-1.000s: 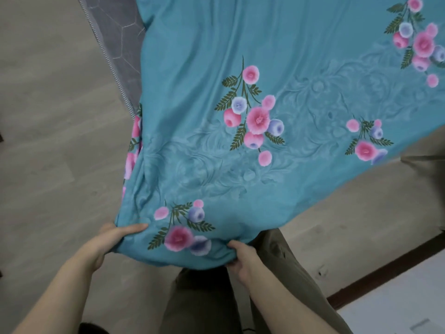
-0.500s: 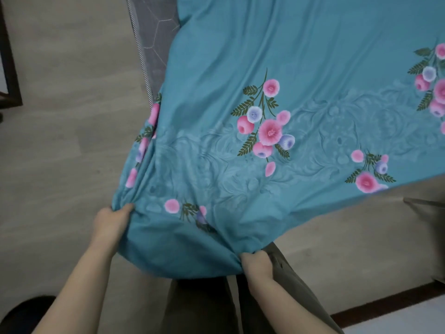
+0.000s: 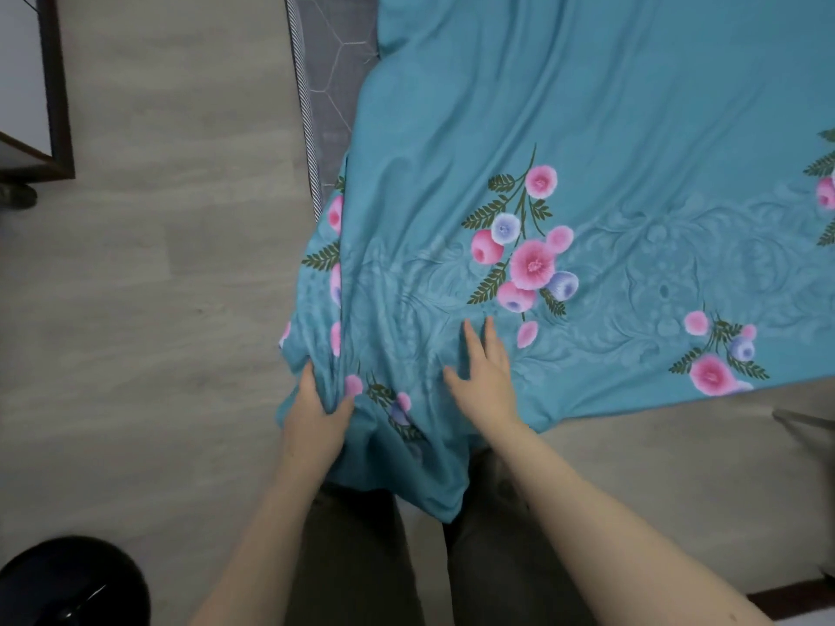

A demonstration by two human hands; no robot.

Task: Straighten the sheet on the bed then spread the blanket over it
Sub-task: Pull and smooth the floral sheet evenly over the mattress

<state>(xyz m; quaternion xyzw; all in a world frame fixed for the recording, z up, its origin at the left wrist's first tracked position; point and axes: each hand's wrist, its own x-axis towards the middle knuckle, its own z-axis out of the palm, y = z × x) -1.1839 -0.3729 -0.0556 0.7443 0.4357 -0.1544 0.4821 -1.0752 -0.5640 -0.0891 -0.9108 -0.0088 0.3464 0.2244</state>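
A teal sheet (image 3: pixel 565 128) printed with pink and lilac flower sprays covers the bed and hangs over its near corner. My left hand (image 3: pixel 316 413) grips a bunched fold of the sheet at that corner, with the cloth gathered between thumb and fingers. My right hand (image 3: pixel 490 377) lies flat on top of the sheet with its fingers spread, holding nothing. A strip of the grey mattress (image 3: pixel 334 83) with a hexagon pattern shows bare along the left side. No blanket is in view.
Pale wood-look floor (image 3: pixel 135 309) runs along the left of the bed. A dark-framed piece of furniture (image 3: pixel 54 106) stands at the upper left. A black round object (image 3: pixel 68 585) sits at the bottom left. My legs in dark trousers (image 3: pixel 361 558) stand at the bed's corner.
My right hand let go of the sheet's edge and moved up onto the sheet, fingers spread. The sheet has settled lower on the bed. My left hand still holds the corner.
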